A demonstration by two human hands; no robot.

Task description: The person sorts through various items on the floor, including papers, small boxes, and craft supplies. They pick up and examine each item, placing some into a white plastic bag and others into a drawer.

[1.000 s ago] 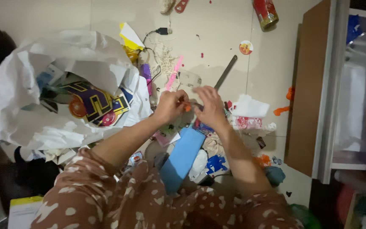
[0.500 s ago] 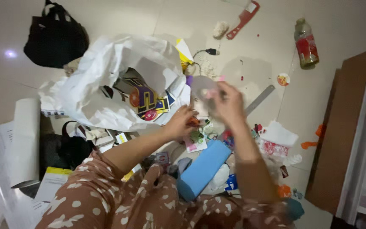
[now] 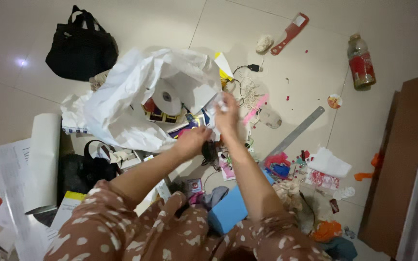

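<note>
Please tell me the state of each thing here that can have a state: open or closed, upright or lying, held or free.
White plastic bag: open, lying.
Disc: free, inside the bag's mouth.
Bottle: lying on its side.
Black bag: standing, handles up.
Paper roll: rolled, lying.
Metal ruler: lying flat.

Tape roll [image 3: 166,97], seemingly inside bag [image 3: 122,96], left of ruler [image 3: 296,131]

Light: dim and warm, indoor, coming from above.
Glare: a small bright spot shone on the floor tiles [image 3: 22,62].
Shadows: soft and dark beside the black bag [image 3: 81,46].
Blur: the right hand [image 3: 226,112] was smeared by motion.
Edges: the right side fell darkest.
</note>
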